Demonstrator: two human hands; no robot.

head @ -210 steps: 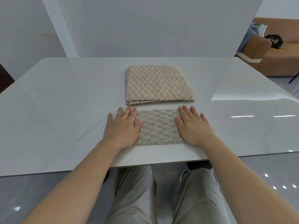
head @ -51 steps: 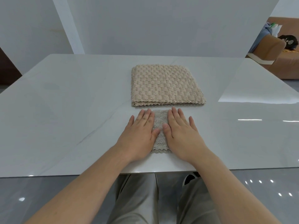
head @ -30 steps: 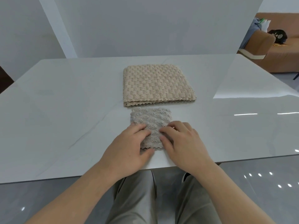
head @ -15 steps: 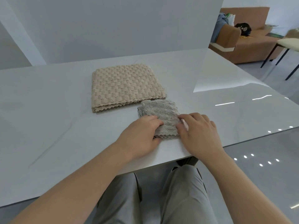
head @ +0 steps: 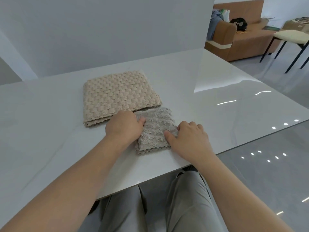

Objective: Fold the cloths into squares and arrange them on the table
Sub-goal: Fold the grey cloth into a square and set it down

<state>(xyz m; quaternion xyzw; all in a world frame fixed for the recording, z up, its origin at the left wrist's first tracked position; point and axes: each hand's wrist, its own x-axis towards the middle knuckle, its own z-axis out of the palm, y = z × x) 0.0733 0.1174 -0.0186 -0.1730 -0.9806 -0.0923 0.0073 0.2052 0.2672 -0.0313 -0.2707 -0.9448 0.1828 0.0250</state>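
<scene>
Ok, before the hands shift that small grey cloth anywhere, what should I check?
1. Fold: small grey cloth is a rough square: ok.
2. Grip: left hand holds its left edge, right hand its right edge: ok.
3. Gap to the beige cloth: cannot tell, the left hand covers that corner.
4. Support: it lies fully on the table, short of the near edge: ok.
5. Placement room: bare table right of the beige cloth: ok.

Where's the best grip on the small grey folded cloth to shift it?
Likely its two side edges, one hand from each side, where the left hand and right hand sit. The grey cloth is a soft layered stack, loose scalloped ends toward the person; pinching all layers keeps it square.
</scene>
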